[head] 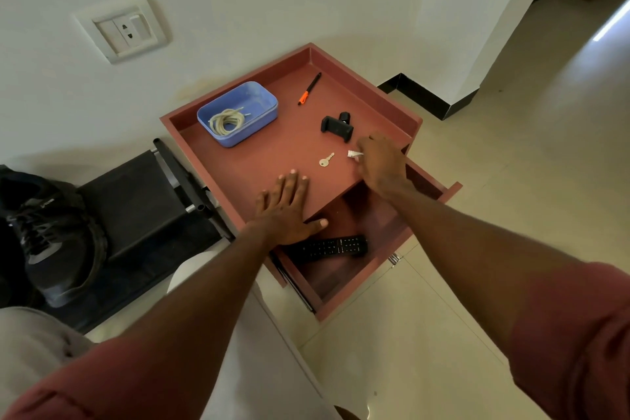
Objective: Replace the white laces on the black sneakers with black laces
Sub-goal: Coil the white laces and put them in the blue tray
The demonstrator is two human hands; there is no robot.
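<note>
A black sneaker (56,239) with dark laces stands on a black low rack at the left. A coil of white laces (227,121) lies in a blue plastic tub (259,113) on the reddish-brown side table (272,147). My left hand (286,206) lies flat on the table top near its front edge, fingers straight. My right hand (383,164) is over the table's right front corner, fingers curled on a small white object (354,154) that I cannot identify.
On the table lie an orange-and-black pen (309,88), a black phone clamp (337,126) and a small key (326,160). The drawer (392,242) below is pulled out, with a black remote (332,247) inside. Wall socket at upper left, tiled floor to the right.
</note>
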